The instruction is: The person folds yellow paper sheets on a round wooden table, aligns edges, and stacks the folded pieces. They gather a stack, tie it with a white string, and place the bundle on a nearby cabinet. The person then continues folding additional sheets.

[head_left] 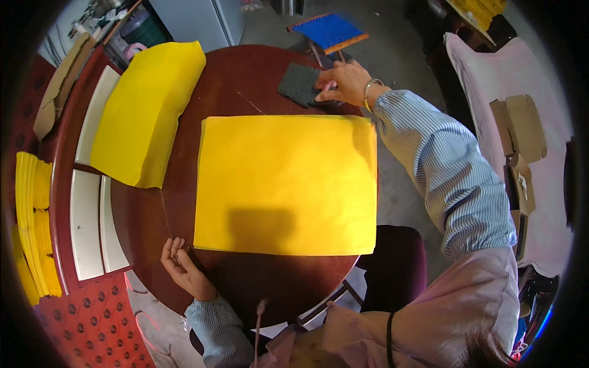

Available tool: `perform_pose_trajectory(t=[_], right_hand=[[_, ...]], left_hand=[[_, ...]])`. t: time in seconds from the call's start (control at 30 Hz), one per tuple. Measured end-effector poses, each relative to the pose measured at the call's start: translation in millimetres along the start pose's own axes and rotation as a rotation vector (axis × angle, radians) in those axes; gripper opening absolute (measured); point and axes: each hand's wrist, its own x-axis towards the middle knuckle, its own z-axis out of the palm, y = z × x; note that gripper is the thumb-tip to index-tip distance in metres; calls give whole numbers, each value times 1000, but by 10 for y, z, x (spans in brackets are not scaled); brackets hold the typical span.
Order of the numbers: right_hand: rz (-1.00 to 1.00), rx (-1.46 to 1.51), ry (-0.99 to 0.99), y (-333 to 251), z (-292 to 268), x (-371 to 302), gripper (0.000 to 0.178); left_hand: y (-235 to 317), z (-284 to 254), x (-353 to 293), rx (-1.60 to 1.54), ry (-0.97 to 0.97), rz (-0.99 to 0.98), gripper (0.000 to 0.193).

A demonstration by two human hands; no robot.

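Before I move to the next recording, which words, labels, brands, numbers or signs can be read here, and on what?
No readable text.
Red patterned surface, lower left: dark round marks, too small to make out.
Yellow sheet and dark pad: no lettering visible.

We touch a dark grey pad [297, 86] with our right hand [347, 84], while our left hand [189, 272] lies loosely curled near the yellow sheets [285, 184] on the table [224, 76].

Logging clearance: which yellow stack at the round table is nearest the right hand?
The rectangular stack flat on the table, its upper right corner near the right hand; the other stack lies farther left.
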Motion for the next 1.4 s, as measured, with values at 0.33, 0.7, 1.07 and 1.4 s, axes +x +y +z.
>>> perform_pose_trajectory(t=[0.33, 0.7, 1.07, 1.4], right_hand=[[-8, 270, 458, -564, 338, -1960, 32], [417, 706, 494, -1055, 820, -2623, 53], [330, 772, 485, -1868, 762, -3244, 57], [62, 74, 392, -1081, 542, -2484, 44]], left_hand=[[502, -95, -345, 373, 54, 337, 24], [592, 442, -698, -239, 51, -252, 67], [638, 695, -416, -500, 104, -260, 82], [985, 882, -991, 340, -380, 606, 25]])
